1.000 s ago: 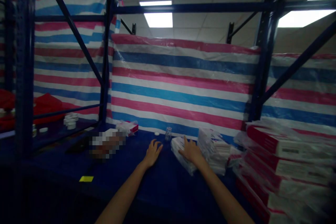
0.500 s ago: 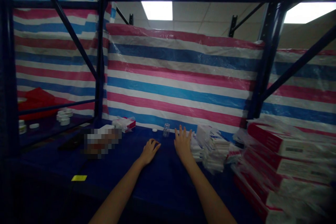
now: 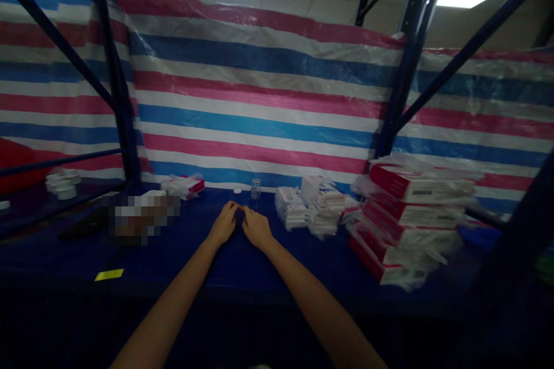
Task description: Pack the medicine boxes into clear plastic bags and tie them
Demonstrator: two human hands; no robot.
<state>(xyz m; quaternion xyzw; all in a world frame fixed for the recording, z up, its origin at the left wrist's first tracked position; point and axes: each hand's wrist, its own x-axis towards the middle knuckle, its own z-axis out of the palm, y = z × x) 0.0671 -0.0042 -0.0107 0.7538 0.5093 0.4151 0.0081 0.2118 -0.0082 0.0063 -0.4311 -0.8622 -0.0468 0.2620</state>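
Note:
My left hand point(image 3: 224, 223) rests on the blue tabletop point(image 3: 246, 268), its fingers bent and held together. Facing it, my right hand point(image 3: 257, 227) is curled the same way, and the fingertips of the two hands meet or nearly meet. No object shows in either hand; only dark tabletop appears in the gap between them. Just beyond the fingers stands a small clear glass jar point(image 3: 255, 189), upright and without a lid. To its left a round white cap point(image 3: 237, 191) lies flat on the table.
Right of my hands are bagged stacks of small white boxes point(image 3: 292, 207) and a taller pile of red-and-white boxes point(image 3: 415, 216). On the left lie a plastic-wrapped box point(image 3: 184, 185), a yellow label point(image 3: 109, 274) and white jars point(image 3: 63, 184). Blue rack posts point(image 3: 119, 109) and striped sheeting point(image 3: 259, 92) stand behind.
My right hand has moved left from beside the white boxes, its spread fingers now curled, and has come up against my left hand. The camera view has shifted right and down.

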